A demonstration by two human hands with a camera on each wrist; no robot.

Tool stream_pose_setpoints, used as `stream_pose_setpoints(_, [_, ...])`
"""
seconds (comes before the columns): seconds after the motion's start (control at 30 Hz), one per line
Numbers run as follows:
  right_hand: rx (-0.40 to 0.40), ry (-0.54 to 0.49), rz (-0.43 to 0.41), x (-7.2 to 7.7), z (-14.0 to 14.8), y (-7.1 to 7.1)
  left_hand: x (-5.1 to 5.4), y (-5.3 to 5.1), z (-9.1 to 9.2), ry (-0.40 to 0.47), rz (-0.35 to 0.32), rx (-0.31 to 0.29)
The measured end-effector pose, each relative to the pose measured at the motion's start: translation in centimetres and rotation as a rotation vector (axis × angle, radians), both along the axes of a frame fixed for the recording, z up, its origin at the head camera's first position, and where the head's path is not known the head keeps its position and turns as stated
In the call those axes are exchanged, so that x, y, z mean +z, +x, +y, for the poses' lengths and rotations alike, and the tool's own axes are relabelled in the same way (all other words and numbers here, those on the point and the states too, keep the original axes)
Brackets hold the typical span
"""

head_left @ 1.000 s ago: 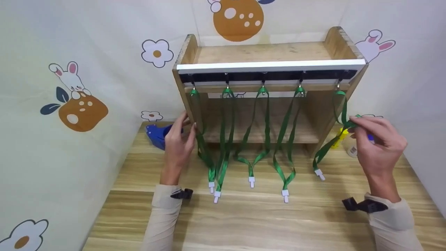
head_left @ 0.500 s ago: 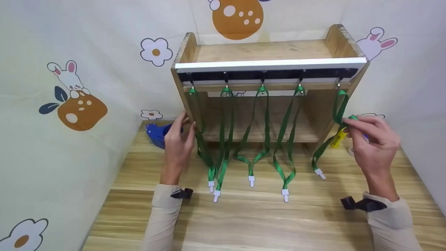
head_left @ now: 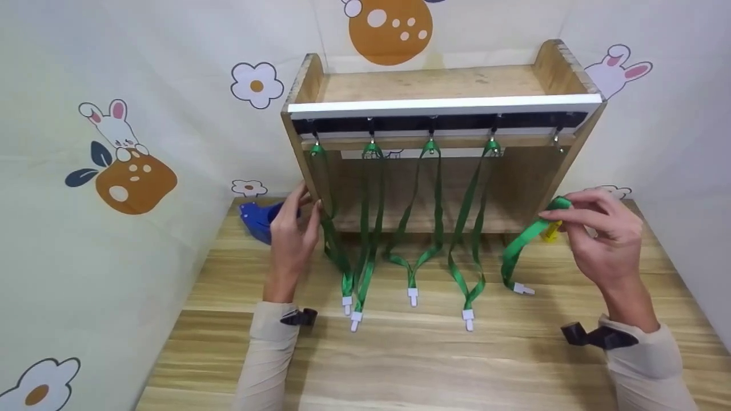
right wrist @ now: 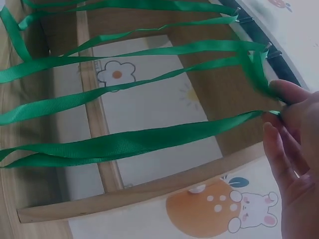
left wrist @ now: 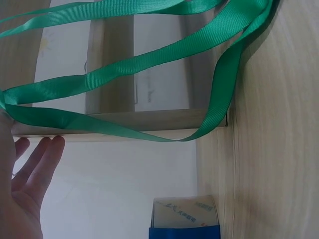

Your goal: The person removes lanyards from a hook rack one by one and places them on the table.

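Observation:
A green lanyard (head_left: pixel 521 242) with a white clip hangs from my right hand (head_left: pixel 608 237), its upper loop pinched between thumb and fingers. The lanyard is off the rightmost metal hook (head_left: pixel 557 140) of the wooden shelf (head_left: pixel 445 104). In the right wrist view, the pinched lanyard (right wrist: pixel 149 142) runs across the shelf's open side. My left hand (head_left: pixel 292 228) holds the shelf's left side panel, thumb at the front edge and fingers on the outer face. Several more green lanyards (head_left: pixel 468 228) hang from the other hooks along the black strip.
A blue tape dispenser (head_left: pixel 255 221) stands behind my left hand, its tape roll (left wrist: pixel 184 213) visible in the left wrist view. A yellow object (head_left: pixel 551 231) is partly hidden behind my right hand. The shelf stands on a wood-grain table (head_left: pixel 400 365) by patterned walls.
My right hand has moved left and slightly down, and the rightmost lanyard has come off its hook. Its clip has swung sideways. The left hand keeps its place on the shelf.

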State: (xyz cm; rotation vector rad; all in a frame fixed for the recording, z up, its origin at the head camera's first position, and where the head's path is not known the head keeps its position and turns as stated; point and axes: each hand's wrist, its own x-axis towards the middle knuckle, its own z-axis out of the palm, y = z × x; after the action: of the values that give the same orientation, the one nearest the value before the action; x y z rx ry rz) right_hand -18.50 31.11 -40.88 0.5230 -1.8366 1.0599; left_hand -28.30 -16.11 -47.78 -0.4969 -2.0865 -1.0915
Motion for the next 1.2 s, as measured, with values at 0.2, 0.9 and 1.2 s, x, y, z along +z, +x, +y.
stream_pose_setpoints(0.2, [-0.024, 0.070, -0.086, -0.1, 1.0, 0.5, -0.1, 0.1, 0.0, 0.010, -0.018, -0.006])
stream_pose_setpoints(0.9, [-0.397, -0.042, -0.310, 0.5, 5.5, 2.4, -0.4, 0.0, 0.0, 0.028, -0.022, -0.027])
stream_pose_setpoints(1.2, [-0.290, -0.101, -0.263, 3.7, 3.7, 4.3, -0.1, 0.1, 0.0, 0.020, -0.040, -0.006])
